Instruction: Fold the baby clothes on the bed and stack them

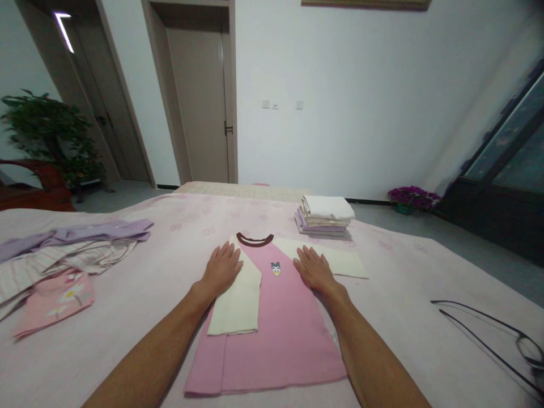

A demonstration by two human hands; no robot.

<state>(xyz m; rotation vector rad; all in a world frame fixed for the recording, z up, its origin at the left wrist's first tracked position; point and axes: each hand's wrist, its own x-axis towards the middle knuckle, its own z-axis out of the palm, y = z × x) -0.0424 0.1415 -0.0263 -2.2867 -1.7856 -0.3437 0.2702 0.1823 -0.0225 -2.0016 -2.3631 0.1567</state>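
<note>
A pink shirt (280,334) with cream sleeves, a brown collar and a small cartoon duck face lies flat before me. Its left-hand sleeve (238,309) is folded down across the body, while the right-hand sleeve (348,263) stretches out to the side. My left hand (223,265) rests open and flat on the folded sleeve near the shoulder. On the opposite shoulder, my right hand (313,268) lies open, fingers spread, where the pink body meets the cream sleeve.
A stack of folded clothes (325,215) stands beyond my right hand. Loose clothes, a purple garment (80,233), a striped one (63,262) and a pink floral one (59,300), lie at left. Black-framed glasses (488,334) lie at right on the pink bedsheet (395,340).
</note>
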